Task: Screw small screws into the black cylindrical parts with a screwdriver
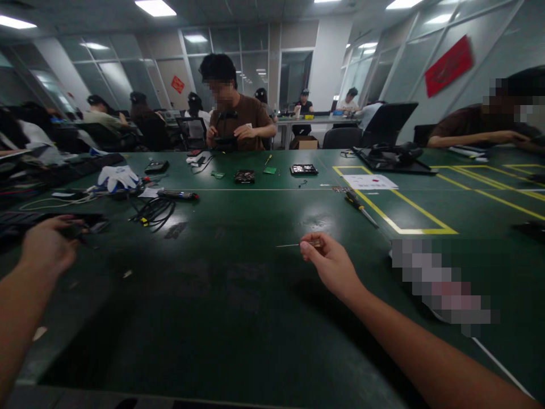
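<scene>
My right hand [334, 267] is closed around a small screwdriver [288, 246], its thin shaft pointing left above the green table. Over at the left edge, my left hand [46, 247] has its fingers curled on a small dark device [76, 229]. That device is blurred and partly hidden by the fingers, so its kind is unclear. Beyond my right hand lies a larger black-and-yellow screwdriver [361, 209].
White gloves [118, 178], a coiled black cable [156, 211] and a pen-like tool [177, 195] lie at left. Opened hard drives [244, 176] and a green circuit board [271, 170] lie farther back. A person [238, 116] works across the table [238, 341]. Yellow tape marks its right side.
</scene>
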Demonstrator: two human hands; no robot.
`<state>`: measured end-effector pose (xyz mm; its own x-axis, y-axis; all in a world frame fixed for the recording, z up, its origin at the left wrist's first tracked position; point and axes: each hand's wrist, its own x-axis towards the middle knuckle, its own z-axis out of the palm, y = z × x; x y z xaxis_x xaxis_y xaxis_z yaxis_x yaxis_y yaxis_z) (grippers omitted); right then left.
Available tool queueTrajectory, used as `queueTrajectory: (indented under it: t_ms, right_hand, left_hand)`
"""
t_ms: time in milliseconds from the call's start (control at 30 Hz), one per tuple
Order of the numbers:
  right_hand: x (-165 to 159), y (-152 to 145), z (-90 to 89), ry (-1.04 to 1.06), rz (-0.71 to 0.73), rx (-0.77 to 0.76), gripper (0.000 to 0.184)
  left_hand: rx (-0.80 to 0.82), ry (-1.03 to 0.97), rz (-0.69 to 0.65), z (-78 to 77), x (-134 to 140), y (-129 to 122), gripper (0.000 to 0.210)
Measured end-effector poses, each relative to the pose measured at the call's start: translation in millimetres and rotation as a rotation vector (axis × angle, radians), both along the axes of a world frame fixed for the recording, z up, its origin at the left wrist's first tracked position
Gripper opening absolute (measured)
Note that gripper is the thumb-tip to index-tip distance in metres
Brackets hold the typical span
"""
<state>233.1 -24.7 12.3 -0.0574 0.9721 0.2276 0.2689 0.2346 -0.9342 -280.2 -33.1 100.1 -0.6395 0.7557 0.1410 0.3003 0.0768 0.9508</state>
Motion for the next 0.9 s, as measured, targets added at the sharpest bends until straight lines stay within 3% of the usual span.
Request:
queueTrajectory:
  t_ms: [67, 200, 267, 333, 433, 600, 900]
  right_hand:
    - [0, 0, 1.3, 0.04, -0.009, -0.007, 0.031]
    - [2, -2, 5.6, 0.063, -0.033, 0.018, 0.032]
    - [3, -4, 8.2, 0.041, -0.04, 0.044, 0.033]
    - [4, -7, 11.0, 0.055, -0.039, 0.076, 0.036]
    - [3, -14, 15.0, 0.166, -0.015, 0.144, 0.035]
    - [-3, -24, 15.9, 0.247, -0.006, 0.218, 0.026]
    - [-1, -26, 9.7, -0.165, 0.032, 0.307, 0.02]
  left_hand:
    - [-0.02, -0.029, -0.007, -13.8, 22, 16, 0.025]
    - [-0.163, 0.146, -0.416, -36.2, 112, 40, 0.04]
    - [-0.152, 0.147, -0.502, -46.6, 165, 45, 0.04]
    - [-0.094, 0.12, -0.699, -58.1, 212, 45, 0.04]
    - [0.026, 0.05, -0.819, -76.1, 262, 38, 0.047]
    - [0.096, 0.158, -0.871, -96.0, 284, 23, 0.04]
    - [0.16, 0.298, -0.869, -96.5, 275, 15, 0.04]
